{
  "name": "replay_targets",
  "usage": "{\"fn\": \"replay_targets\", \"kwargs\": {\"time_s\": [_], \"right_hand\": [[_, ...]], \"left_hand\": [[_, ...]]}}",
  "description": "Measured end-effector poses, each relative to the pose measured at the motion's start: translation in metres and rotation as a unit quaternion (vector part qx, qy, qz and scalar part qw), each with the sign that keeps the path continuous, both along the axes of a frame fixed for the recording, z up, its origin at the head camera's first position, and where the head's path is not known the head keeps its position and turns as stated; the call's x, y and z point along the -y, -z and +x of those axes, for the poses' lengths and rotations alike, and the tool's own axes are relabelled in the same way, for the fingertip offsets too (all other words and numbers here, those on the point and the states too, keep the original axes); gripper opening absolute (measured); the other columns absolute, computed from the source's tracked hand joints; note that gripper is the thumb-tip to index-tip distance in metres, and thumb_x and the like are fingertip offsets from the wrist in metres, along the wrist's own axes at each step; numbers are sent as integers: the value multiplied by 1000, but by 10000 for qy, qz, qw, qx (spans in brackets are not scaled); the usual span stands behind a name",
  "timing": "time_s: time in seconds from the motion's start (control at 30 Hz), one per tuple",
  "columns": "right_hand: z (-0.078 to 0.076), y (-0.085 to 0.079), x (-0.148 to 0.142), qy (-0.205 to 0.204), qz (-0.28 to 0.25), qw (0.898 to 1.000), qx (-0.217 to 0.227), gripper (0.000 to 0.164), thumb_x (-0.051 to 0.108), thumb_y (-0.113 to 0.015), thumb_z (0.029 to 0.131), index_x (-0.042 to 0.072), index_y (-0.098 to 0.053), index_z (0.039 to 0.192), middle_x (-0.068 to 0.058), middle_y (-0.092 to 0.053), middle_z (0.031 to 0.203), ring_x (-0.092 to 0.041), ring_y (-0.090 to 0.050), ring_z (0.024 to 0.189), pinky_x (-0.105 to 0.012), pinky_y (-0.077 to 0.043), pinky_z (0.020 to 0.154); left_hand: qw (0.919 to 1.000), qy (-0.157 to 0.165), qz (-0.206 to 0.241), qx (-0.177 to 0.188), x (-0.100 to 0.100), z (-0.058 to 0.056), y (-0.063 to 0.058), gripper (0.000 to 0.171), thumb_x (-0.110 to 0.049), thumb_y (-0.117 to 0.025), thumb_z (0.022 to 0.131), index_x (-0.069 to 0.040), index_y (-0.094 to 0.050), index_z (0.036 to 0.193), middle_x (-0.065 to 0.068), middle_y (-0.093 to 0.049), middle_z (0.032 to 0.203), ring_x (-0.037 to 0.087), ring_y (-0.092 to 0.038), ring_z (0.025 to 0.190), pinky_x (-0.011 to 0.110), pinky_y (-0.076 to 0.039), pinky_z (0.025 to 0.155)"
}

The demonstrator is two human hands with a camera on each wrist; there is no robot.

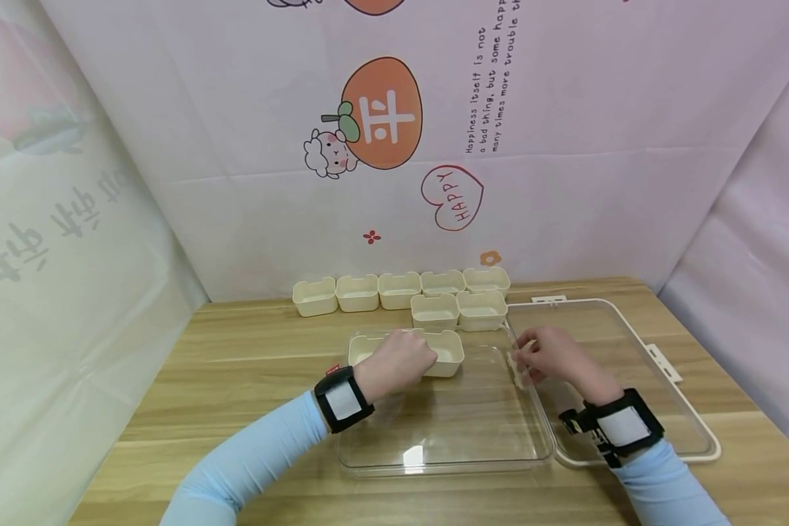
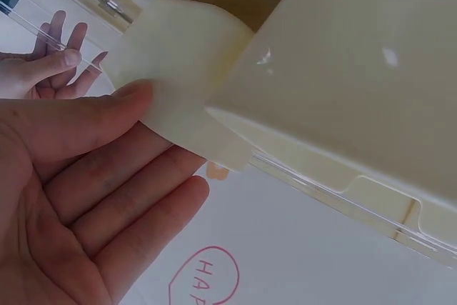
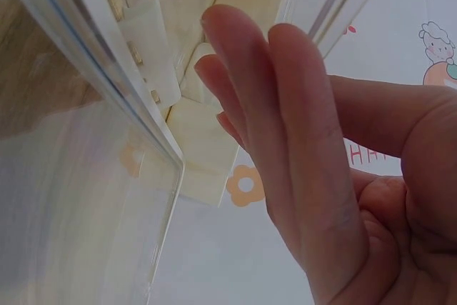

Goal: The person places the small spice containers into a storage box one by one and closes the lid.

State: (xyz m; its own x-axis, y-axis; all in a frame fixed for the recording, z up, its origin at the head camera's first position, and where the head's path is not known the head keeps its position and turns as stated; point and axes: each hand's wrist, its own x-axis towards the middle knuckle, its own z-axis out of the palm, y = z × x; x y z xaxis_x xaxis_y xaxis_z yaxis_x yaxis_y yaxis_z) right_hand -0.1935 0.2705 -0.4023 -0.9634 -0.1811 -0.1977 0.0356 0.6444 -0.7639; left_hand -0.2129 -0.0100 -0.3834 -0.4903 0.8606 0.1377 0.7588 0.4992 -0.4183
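Left hand (image 1: pixel 399 359): thumb and fingers pinch the end of a cream tub (image 2: pixel 178 69), a thin-wall hold that likely lets it be set without tipping.
Pinched tub: upright, seemingly inside the far left part of the clear box (image 1: pixel 473 416); its end wall offers the easiest grip.
Neighbouring tub (image 1: pixel 363 351): just left of the pinched one, probably set close to save floor space.
Right hand (image 1: pixel 547 356): fingers loosely extended at the box's right wall, by a white latch (image 1: pixel 518 371); probably there to steady the box. Whether the fingertips press the wall, I cannot tell.
Clear box: flat on the table (image 1: pixel 250 380), between the arms, presumably for easy reach from both sides.
Far tubs (image 1: pixel 399 291): five in a row along the far edge, two more nearer at right, all upright, likely lined up for easy picking.
Clear lid (image 1: pixel 611 343): flat on the right, leaving the box top uncovered.
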Motion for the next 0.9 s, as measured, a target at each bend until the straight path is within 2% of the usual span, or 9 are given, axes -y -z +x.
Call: {"fn": "replay_targets", "kwargs": {"time_s": [0.27, 0.9], "right_hand": [[0, -1, 1, 2, 53, 10000, 1, 26, 4, -57, 90, -14, -55, 109, -15, -67, 78, -21, -67, 61, -32, -57, 56], [0, -1, 1, 27, 99, 9999, 58, 25, 5, -58, 90, -13, -55, 108, -14, -68, 78, -20, -67, 61, -31, -57, 57]], "left_hand": [[10000, 37, -20, 32, 4, 0, 2, 19, -3, -63, 77, -17, -65, 65, -5, -59, 61, 10, -53, 56, 26, -44, 45], [9999, 20, 24, 150, 7, 0, 1, 23, 1, -62, 75, -18, -62, 62, -6, -58, 59, 12, -54, 56, 27, -45, 47]]}}
